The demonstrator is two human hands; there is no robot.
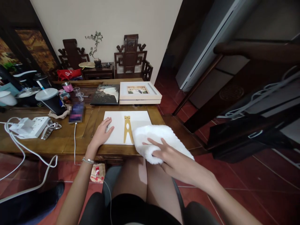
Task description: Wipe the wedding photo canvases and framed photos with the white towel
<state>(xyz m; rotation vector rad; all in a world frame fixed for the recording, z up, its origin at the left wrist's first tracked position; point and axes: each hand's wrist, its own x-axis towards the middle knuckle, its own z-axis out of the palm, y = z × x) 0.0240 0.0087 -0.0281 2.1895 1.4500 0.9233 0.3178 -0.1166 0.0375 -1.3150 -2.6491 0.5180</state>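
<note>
A flat white board [114, 125] lies on the wooden table before me. On it is a gold piece [127, 128] with two splayed legs, an oval hole and a top like a small animal's head. My left hand [102, 132] rests on the board's left edge, thumb apart from the fingers. A small greyish patch shows between them, too small to make out. My right hand [167, 153] grips a fluffy white cloth [159, 134], fingers pressed into a fold. The cloth covers the board's lower right corner and hangs past the table's edge.
Behind the board lie a dark picture panel [105, 94] and a pale framed box [140, 92]. To the left are a phone [76, 113] on a cable, a power strip [38, 126], a lidded cup [52, 100] and small clear cups [80, 96]. A dark wooden chair [225, 84] stands right.
</note>
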